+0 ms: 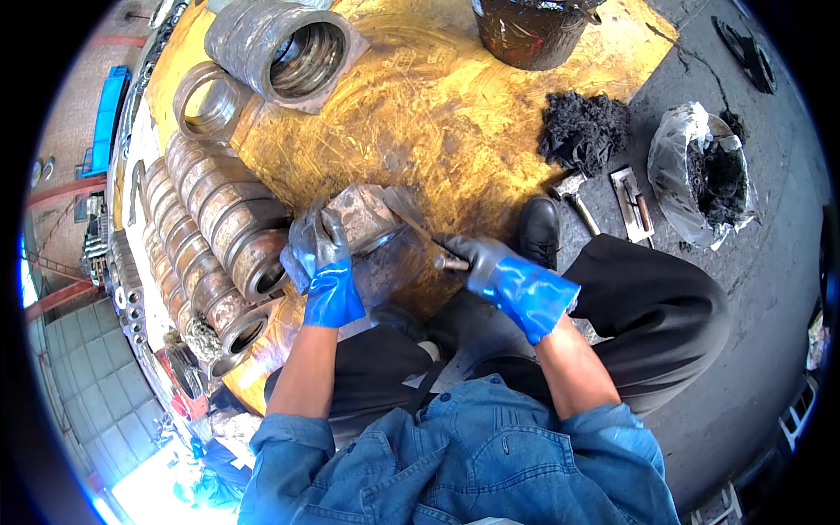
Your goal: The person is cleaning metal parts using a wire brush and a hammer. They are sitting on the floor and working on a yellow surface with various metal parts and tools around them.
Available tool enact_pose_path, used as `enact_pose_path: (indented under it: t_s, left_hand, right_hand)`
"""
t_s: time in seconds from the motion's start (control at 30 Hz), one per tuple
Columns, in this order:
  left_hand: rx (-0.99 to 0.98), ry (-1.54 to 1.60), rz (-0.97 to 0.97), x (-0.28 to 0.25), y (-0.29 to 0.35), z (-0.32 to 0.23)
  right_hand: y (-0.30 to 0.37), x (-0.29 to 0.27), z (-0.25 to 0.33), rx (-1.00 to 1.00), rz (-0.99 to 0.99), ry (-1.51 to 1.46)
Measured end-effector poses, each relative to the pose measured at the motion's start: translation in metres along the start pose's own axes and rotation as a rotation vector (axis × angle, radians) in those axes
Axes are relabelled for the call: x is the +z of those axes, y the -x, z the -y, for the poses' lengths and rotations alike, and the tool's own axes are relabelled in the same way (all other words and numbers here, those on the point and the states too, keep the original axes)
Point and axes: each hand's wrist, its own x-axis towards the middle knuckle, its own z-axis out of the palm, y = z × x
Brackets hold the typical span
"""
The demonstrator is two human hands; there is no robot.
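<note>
My left hand (319, 249), in a dark-palmed glove with a blue cuff, has its fingers curled at the left edge of a rust-brown metal piece (359, 214) standing in front of me. The side of that piece nearest me looks smooth and grey. My right hand (499, 267), gloved alike, is closed round a tool with a long thin blade (409, 215). A short round stub juts from the fist. The blade slants up and left to the metal piece's right edge; whether it touches is unclear. The glove hides most of the handle.
Rows of rusty metal sleeves (219, 201) lie at left, with larger rings (289, 52) behind. A black bucket (534, 35) stands on the yellow board (420, 96). To the right are dark fibres (584, 131), a hammer (576, 199), a trowel (632, 206) and a plastic-lined container (669, 166).
</note>
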Motion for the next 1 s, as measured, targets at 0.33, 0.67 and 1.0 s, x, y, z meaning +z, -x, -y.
enact_pose_path:
  t_s: [0.33, 0.67, 1.0]
  left_hand:
    - [0.005, -0.065, -0.052, 0.003, 0.003, 0.004]
    - [-0.019, -0.005, -0.033, 0.001, 0.007, 0.007]
    - [0.016, -0.054, -0.059, 0.003, 0.006, 0.009]
  right_hand:
    - [0.005, -0.028, 0.045, -0.060, -0.002, 0.301]
    - [0.004, -0.012, 0.023, -0.115, -0.043, 0.112]
    - [-0.012, 0.006, 0.003, 0.212, 0.053, -0.763]
